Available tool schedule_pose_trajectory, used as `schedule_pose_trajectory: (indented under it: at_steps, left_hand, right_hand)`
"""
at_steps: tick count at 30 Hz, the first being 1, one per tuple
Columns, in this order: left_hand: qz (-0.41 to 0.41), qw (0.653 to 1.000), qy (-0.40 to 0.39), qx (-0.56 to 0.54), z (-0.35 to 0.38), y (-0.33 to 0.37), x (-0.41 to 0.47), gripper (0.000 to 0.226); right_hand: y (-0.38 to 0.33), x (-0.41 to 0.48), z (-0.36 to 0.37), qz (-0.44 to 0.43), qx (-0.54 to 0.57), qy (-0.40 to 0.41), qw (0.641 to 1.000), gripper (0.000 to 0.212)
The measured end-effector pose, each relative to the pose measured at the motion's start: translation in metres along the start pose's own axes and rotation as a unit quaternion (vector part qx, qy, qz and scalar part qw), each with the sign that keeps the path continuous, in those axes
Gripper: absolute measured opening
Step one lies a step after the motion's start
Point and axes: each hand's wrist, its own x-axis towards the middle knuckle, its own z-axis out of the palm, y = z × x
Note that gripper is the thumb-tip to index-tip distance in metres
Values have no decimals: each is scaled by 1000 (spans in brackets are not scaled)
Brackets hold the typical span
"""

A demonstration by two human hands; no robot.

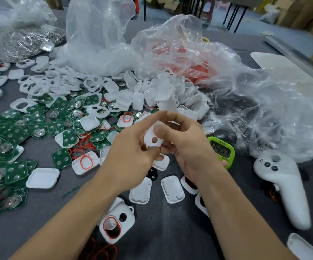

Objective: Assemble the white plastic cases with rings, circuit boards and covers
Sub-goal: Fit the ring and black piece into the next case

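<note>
Both my hands hold one white plastic case point(152, 137) with a round hole, above the middle of the table. My left hand point(131, 147) grips it from the left, thumb and forefinger curled round its edge. My right hand point(187, 145) pinches it from the right, thumb pressed on its top face. Green circuit boards point(15, 132) lie heaped at the left. White covers point(43, 178) and ring frames point(37, 85) are scattered around. A case with a red ring point(112, 227) lies near my left forearm. Another open case holding a red ring point(85, 162) sits left of my hands.
Crumpled clear plastic bags point(264, 102) fill the back and right. A green digital timer point(221, 150) stands right of my hands. A white hand controller point(283, 186) lies at the right. Two white case halves point(172, 189) lie below my hands. Shiny metal parts point(20, 44) pile at far left.
</note>
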Motion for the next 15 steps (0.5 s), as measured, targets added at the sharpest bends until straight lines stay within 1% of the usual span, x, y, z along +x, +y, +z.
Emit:
schedule_pose_trajectory:
  at_steps: [1,3,5,6,7,8,9,10,11,12,13,14,15]
  left_hand:
    - [4,1000,-8,-9,1,0,-1,87]
    - [7,998,-19,-55,1,0,-3,86]
    - [9,999,16,-41,2,-1,-3,81]
    - [6,999,49,-1,2,-3,-2,78]
    - [1,995,84,62,2,-4,-2,76]
    - [-2,985,107,131,2,-4,-2,75]
    - [2,974,115,198,2,-6,-4,70]
    - [14,960,117,254,3,-8,-5,62]
    - [33,947,123,294,4,-10,-6,51]
    - [55,937,131,320,4,-12,-6,46]
    - [72,928,135,338,3,-14,-5,49]
    - [77,927,133,342,2,-15,-4,58]
    - [69,938,127,315,0,-16,-3,65]
  right_hand:
    - [1,-1,2,-17,-23,13,999,13]
    - [2,-4,6,-44,-35,41,998,13]
    - [3,-4,8,-77,-65,59,993,11]
    - [4,-5,9,-94,-112,72,987,9]
    - [6,-4,10,-110,-185,94,972,5]
    - [9,-4,11,-123,-267,118,949,9]
    - [12,-6,14,-134,-342,140,920,17]
    - [14,-8,17,-142,-393,157,895,26]
    - [15,-10,20,-148,-413,164,883,32]
    - [16,-11,23,-149,-405,159,888,32]
    - [17,-11,24,-145,-372,147,905,26]
    - [18,-9,23,-134,-330,133,925,18]
    - [17,-7,21,-120,-295,126,939,14]
